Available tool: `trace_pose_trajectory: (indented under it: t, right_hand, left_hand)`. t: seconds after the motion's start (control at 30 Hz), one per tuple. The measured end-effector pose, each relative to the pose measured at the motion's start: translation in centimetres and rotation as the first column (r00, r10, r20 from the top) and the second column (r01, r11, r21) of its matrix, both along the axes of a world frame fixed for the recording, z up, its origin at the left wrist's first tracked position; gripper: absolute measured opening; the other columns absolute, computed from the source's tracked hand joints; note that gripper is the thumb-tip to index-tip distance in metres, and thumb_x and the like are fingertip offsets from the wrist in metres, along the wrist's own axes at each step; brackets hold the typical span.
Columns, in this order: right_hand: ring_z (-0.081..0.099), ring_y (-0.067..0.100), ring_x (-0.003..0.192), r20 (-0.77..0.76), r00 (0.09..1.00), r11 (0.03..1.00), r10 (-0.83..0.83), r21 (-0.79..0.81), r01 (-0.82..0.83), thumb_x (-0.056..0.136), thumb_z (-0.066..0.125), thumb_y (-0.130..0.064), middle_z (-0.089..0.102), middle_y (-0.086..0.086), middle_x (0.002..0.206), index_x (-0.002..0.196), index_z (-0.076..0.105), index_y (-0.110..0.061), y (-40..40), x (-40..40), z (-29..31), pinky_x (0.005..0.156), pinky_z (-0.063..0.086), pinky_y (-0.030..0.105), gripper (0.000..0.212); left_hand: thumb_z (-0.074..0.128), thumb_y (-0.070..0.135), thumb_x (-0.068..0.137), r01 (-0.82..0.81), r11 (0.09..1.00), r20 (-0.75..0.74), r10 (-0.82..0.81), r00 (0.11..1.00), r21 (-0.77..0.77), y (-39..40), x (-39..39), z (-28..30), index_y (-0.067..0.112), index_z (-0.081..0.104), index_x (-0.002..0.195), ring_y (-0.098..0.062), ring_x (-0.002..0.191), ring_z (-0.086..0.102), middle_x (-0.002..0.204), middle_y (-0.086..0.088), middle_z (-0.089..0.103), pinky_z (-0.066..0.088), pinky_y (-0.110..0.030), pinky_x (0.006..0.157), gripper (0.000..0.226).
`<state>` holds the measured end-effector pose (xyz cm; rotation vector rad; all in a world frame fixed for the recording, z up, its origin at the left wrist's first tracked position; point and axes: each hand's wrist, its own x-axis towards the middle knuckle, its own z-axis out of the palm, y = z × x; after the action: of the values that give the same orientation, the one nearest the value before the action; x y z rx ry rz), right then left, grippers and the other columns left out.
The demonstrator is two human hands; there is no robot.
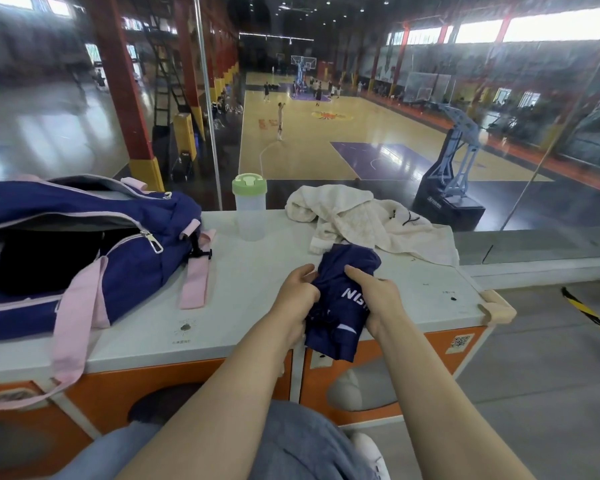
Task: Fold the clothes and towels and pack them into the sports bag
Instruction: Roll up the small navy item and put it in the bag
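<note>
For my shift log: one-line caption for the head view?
Both hands, left hand and right hand, grip a crumpled navy garment beside the open navy-and-pink sports bag.

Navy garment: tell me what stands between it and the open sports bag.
Nothing visible does. Both the left hand and right hand grip the navy garment, and bare white counter lies between it and the sports bag, whose zip is open. The bottle stands further back.

I get soft, fairly dim daylight from the high windows (534, 27), which blow out white. Glare streaks the glass pane (49, 126) on the left (reflections, probably). Edges bow and smear from the wide lens; shadows stay faint.
</note>
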<state>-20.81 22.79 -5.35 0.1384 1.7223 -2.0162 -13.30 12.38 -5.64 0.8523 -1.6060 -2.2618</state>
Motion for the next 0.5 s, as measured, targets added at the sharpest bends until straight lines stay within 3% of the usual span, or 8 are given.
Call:
trace_pose_trajectory:
  t: [0.07, 0.13, 0.2, 0.23, 0.27, 0.3, 0.4, 0.5]
  right_hand:
    - [0.072, 0.035, 0.086, 0.054, 0.997, 0.995, 0.047, -0.095, -0.042, 0.074, 0.081, -0.017, 0.073, 0.02, 0.096, 0.104, 0.063, 0.0, -0.1, 0.3, 0.5, 0.074, 0.06, 0.048, 0.038]
    - [0.072, 0.035, 0.087, 0.048, 0.997, 0.985, 0.055, -0.164, -0.046, 0.078, 0.078, -0.018, 0.074, 0.019, 0.097, 0.106, 0.064, -0.002, -0.3, 0.8, 1.0, 0.075, 0.059, 0.048, 0.035]
    - [0.071, 0.035, 0.089, -0.027, 0.999, 0.983, 0.023, -0.184, -0.028, 0.084, 0.072, -0.014, 0.074, 0.016, 0.099, 0.109, 0.064, -0.007, -0.7, 1.2, 1.6, 0.079, 0.058, 0.052, 0.027]
    - [0.071, 0.034, 0.09, -0.081, 0.997, 0.983, 0.007, -0.181, -0.022, 0.087, 0.069, -0.011, 0.073, 0.015, 0.099, 0.109, 0.064, -0.011, -1.0, 1.4, 2.1, 0.08, 0.058, 0.053, 0.022]
    - [0.07, 0.034, 0.09, -0.142, 0.99, 0.986, -0.002, -0.164, -0.021, 0.088, 0.066, -0.009, 0.073, 0.013, 0.099, 0.105, 0.064, -0.014, -1.3, 1.7, 2.5, 0.08, 0.058, 0.054, 0.018]
    - [0.07, 0.033, 0.09, -0.206, 0.979, 0.99, -0.001, -0.137, -0.028, 0.089, 0.065, -0.008, 0.072, 0.012, 0.099, 0.103, 0.064, -0.017, -1.8, 2.0, 3.1, 0.08, 0.058, 0.053, 0.016]
    - [0.07, 0.03, 0.09, -0.349, 0.936, 0.996, 0.047, -0.053, -0.07, 0.089, 0.063, -0.009, 0.07, 0.011, 0.103, 0.106, 0.061, -0.017, -3.3, 3.0, 4.7, 0.08, 0.059, 0.05, 0.018]
    - [0.069, 0.03, 0.093, -0.428, 0.899, 0.992, 0.089, -0.038, -0.116, 0.09, 0.059, -0.007, 0.07, 0.011, 0.103, 0.106, 0.061, -0.016, -5.3, 4.2, 5.6, 0.081, 0.059, 0.049, 0.018]
  left_hand:
    - [0.028, -0.018, 0.079, -0.045, 0.992, 0.049, 0.04, 0.998, 0.117, -0.6, 0.4, 0.7, 0.014, 0.038, 0.147, -0.03, 0.113, 0.055, 0.143, -0.009, 0.048, 0.052, -0.033, 0.07, 0.076]
    - [0.028, -0.015, 0.076, -0.042, 0.98, 0.101, 0.023, 0.995, 0.194, -1.2, 1.1, 1.3, 0.011, 0.052, 0.134, -0.032, 0.097, 0.061, 0.129, -0.017, 0.057, 0.052, -0.032, 0.062, 0.068]
    - [0.025, -0.011, 0.078, -0.004, 0.982, 0.142, -0.024, 0.99, 0.187, -1.5, 2.1, 2.0, -0.002, 0.069, 0.086, -0.027, 0.066, 0.063, 0.086, -0.017, 0.066, 0.05, -0.025, 0.05, 0.046]
    - [0.022, -0.01, 0.082, 0.006, 0.978, 0.137, -0.035, 0.99, 0.206, -1.7, 2.4, 2.1, -0.002, 0.063, 0.057, -0.023, 0.05, 0.06, 0.064, -0.013, 0.061, 0.048, -0.021, 0.043, 0.049]
    - [0.021, -0.009, 0.084, 0.009, 0.973, 0.116, -0.037, 0.993, 0.229, -2.0, 2.8, 2.1, 0.001, 0.055, 0.04, -0.021, 0.041, 0.057, 0.052, -0.009, 0.055, 0.046, -0.02, 0.039, 0.057]
    - [0.02, -0.009, 0.085, 0.01, 0.968, 0.09, -0.034, 0.995, 0.25, -2.2, 3.1, 2.4, 0.002, 0.053, 0.038, -0.022, 0.043, 0.056, 0.05, -0.007, 0.054, 0.047, -0.021, 0.04, 0.058]
    - [0.019, -0.011, 0.082, -0.039, 0.964, 0.063, 0.023, 0.998, 0.263, -3.5, 4.0, 3.4, 0.0, 0.061, 0.069, -0.028, 0.066, 0.058, 0.068, -0.011, 0.061, 0.055, -0.031, 0.059, 0.045]
    - [0.017, -0.015, 0.076, -0.028, 0.97, -0.036, 0.038, 0.999, 0.24, -5.5, 5.6, 4.2, 0.006, 0.064, 0.109, -0.033, 0.089, 0.062, 0.093, -0.015, 0.067, 0.053, -0.043, 0.086, 0.061]
